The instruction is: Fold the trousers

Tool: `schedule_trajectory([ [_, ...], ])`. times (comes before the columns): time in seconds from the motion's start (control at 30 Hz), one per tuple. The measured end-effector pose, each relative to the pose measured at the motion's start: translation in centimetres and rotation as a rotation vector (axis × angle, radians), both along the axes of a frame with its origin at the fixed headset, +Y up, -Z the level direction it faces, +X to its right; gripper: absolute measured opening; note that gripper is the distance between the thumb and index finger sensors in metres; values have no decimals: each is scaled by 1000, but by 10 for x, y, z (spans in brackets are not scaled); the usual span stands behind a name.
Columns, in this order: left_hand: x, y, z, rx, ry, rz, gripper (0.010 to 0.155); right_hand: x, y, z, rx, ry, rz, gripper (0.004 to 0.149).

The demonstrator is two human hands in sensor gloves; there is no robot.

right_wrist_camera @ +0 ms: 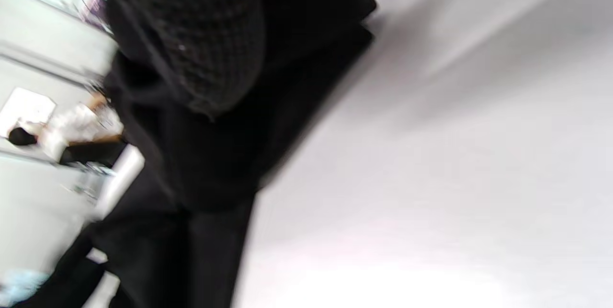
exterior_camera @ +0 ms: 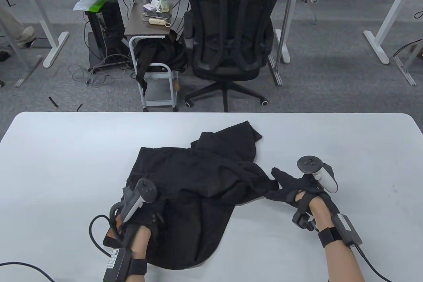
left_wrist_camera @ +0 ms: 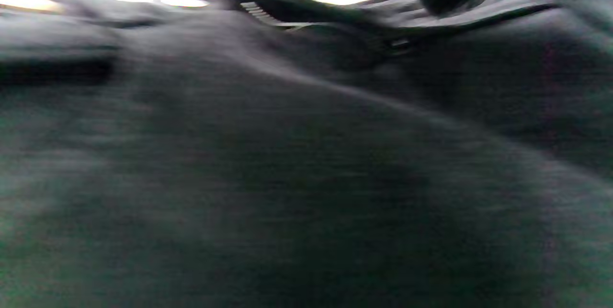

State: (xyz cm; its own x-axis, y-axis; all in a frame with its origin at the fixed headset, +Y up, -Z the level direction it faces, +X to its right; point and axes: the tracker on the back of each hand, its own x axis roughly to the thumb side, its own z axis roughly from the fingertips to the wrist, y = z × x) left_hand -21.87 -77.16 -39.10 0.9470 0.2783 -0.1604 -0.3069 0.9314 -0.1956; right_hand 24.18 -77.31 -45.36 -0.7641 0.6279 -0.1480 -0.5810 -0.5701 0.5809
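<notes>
Your left hand (exterior_camera: pixel 145 219) rests on the crumpled trousers (exterior_camera: pixel 198 189), fingers hidden under its tracker; whether they grip cannot be told. Your right hand (exterior_camera: pixel 297 189) pinches a cloth corner, fingers together; the bulk lies to their left on the table (exterior_camera: pixel 66 163), long axis running near-left to far-right. Left hand is nearer the bulk. Only the table view shows the whole garment; both wrist views are blurred.
</notes>
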Motion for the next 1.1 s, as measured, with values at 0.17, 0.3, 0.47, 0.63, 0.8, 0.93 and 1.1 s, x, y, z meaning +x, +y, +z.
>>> schedule_trajectory([
  [0.17, 13, -19, -6, -151, -66, -38, 76, -21, -4, -9, 270, -38, 182, 78],
  [0.3, 6, -22, -6, -185, -35, 21, 76, -30, -1, -13, 474, -155, -114, 46],
  [0.47, -3, -20, -5, -197, 4, 24, 75, -23, 38, -9, 589, -303, -535, 42],
  [0.63, -13, -18, -2, -224, 60, 12, 73, -3, 107, 3, 781, -335, -568, 48],
  [0.8, -15, -16, -1, -233, 95, -7, 73, 2, 133, 6, 859, -400, -531, 61],
  [0.93, -19, -15, 0, -244, 138, -55, 73, -2, 118, -3, 852, -449, -186, 63],
  [1.1, -26, -14, 2, -242, 186, -53, 73, -19, 73, 0, 709, -290, -50, 68],
])
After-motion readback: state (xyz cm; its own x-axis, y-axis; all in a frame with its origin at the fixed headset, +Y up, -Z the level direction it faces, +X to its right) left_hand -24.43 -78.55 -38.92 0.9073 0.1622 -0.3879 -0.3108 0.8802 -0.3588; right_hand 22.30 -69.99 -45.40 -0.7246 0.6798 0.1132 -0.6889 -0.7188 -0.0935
